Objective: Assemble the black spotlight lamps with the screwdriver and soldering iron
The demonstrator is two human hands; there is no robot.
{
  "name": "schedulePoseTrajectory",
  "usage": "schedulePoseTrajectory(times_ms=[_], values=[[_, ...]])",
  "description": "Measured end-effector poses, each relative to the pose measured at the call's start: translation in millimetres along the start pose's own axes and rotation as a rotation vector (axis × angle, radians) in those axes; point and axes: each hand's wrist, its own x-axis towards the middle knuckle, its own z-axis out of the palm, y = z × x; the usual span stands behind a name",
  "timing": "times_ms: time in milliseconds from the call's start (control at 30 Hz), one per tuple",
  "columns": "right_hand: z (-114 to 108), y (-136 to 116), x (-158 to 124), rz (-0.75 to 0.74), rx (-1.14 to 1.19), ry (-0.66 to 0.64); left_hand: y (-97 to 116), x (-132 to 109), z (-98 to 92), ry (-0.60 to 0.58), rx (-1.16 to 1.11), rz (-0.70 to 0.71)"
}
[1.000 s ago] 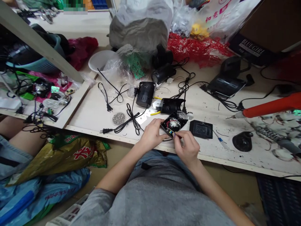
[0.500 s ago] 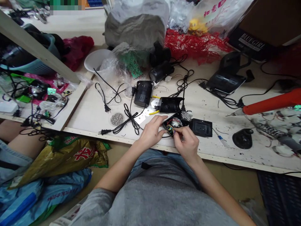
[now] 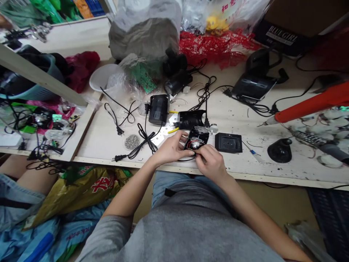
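Near the bench's front edge, an opened black plastic housing [image 3: 204,135] shows a motor-like part and red wires inside. My left hand [image 3: 171,147] grips its left side, thumb along the near edge. At the near right corner my right hand [image 3: 211,160] is closed in a pinch; what its fingertips hold is mostly covered. Just behind lies a black half-round shell [image 3: 191,119], with yellow-handled pliers [image 3: 173,130] partly under it. A flat black rectangular cover [image 3: 228,142] rests to the right of my right hand.
A round dish of small screws [image 3: 131,141] and a black plug cable [image 3: 141,142] lie left. At right are a black teardrop-shaped part [image 3: 279,150], a red electric screwdriver [image 3: 308,105] hanging over the bench, and a soldering iron [image 3: 332,151]. Another person's leg [image 3: 29,171] is at far left.
The housing has been tilted up, and its open inside now faces me more. The small yellow-blue component at my right fingertips is no longer visible. The camera view has shifted slightly.
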Motion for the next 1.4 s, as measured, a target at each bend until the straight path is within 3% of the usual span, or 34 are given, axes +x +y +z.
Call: schedulePoseTrajectory(times_ms=[300, 467, 600, 667, 767, 900, 967, 1133, 1400], values=[[-5.0, 5.5, -2.5, -0.045, 0.068, -0.074, 0.1, 9.7, 10.4, 0.004, -0.221, -0.278], [-3.6, 9.2, -3.5, -0.014, 0.140, -0.041, 2.8, 12.5, 19.5, 0.089, -0.107, -0.367], [-5.2, 6.7, -1.4, 0.010, 0.158, 0.028, 1.5, 12.7, 20.8, 0.127, -0.263, -0.378], [-8.4, 0.7, -0.9, 0.076, 0.173, 0.093, 1.5, 11.9, 19.5, 0.163, -0.427, -0.385], [-11.3, -15.2, -4.5, 0.302, 0.268, 0.114, 3.9, 9.7, 18.2, 0.270, -0.627, -0.396], [-0.3, -37.6, -13.5, 0.785, 0.733, -0.107, 9.9, 4.1, 19.4, 0.449, -0.795, -0.372], [10.9, -44.0, -15.4, 0.951, 0.956, -0.208, 12.6, 0.6, 20.2, 0.493, -0.851, -0.340], [36.7, -52.0, -7.8, 0.949, 1.253, -0.310, 12.5, -4.7, 18.9, 0.510, -0.847, -0.292], [41.9, -46.5, 8.4, 0.939, 1.256, -0.145, 7.4, -17.5, -6.3, 0.608, -0.657, -0.206]])
